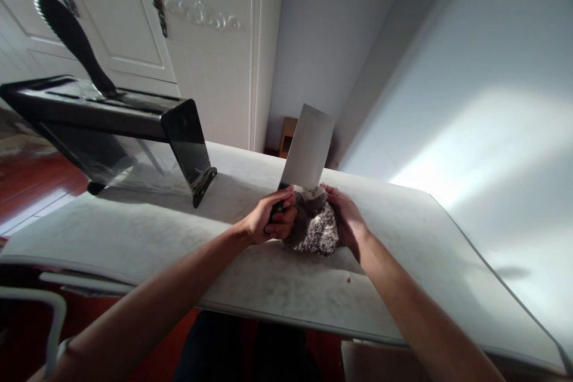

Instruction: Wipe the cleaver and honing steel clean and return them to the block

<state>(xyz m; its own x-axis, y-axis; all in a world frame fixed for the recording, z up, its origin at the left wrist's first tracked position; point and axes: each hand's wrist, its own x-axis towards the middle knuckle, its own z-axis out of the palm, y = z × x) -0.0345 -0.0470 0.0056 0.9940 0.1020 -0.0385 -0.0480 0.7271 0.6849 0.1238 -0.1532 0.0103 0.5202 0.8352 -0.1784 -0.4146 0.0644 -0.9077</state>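
My left hand (278, 218) is wrapped round the black handle of a cleaver (308, 148), whose broad metal blade points up and away from me. A bunched, speckled grey-brown cloth (316, 231) lies between my hands, against the lower part of the blade. My right hand (348, 218) is closed on the right side of this cloth, near the blade's lower right corner. The cloth hides part of the blade's base and some of my right fingers.
A black knife block (183, 131) with clear sides stands on the white table (394, 221) to the left. One black-handled knife (74, 39) sticks up from it. White cabinets (215, 65) rise behind, and a wall (514, 149) borders the right side.
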